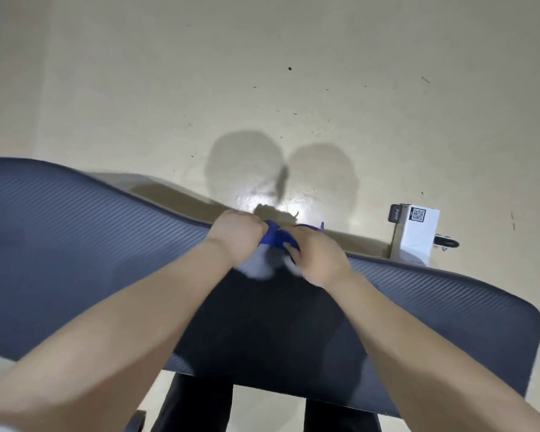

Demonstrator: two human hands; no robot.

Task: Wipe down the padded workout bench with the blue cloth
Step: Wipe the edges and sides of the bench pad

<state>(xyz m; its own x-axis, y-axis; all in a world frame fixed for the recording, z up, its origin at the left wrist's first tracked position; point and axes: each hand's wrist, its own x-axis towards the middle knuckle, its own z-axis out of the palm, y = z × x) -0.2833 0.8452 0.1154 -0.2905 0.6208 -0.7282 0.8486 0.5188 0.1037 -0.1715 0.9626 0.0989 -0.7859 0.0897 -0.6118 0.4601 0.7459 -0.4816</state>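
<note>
Gripping the blue cloth [278,236] from both sides, the two hands meet at the far edge of the padded bench. The left hand [236,235] has its fingers [252,225] curled tight over the cloth's left end, knuckles up, so the cloth disappears under the fist. The right hand [317,252] lies over the cloth's right part with its fingers bent down onto it; how firmly they close I cannot tell, since that hand is blurred. Between the two hands a bunched fold of blue shows, and a small tip of it sticks out past the right hand toward 1 o'clock.

Both bare forearms stretch in from 7 and 5 o'clock across the desk [91,244], a dark grey ribbed pad that runs from 9 o'clock to 3 o'clock. A pale glossy patch sits on the pad just beneath the hands, toward 6 o'clock of the cloth.

Beyond the far edge lies a cream floor [262,73] with scattered dark specks, a bright glare spot and two rounded shadows at 12 o'clock of the hands. At 3 o'clock of the hands, past the pad's edge, stands a white box [418,241] bearing a QR code. Dark trouser legs [194,403] show below the near edge.
</note>
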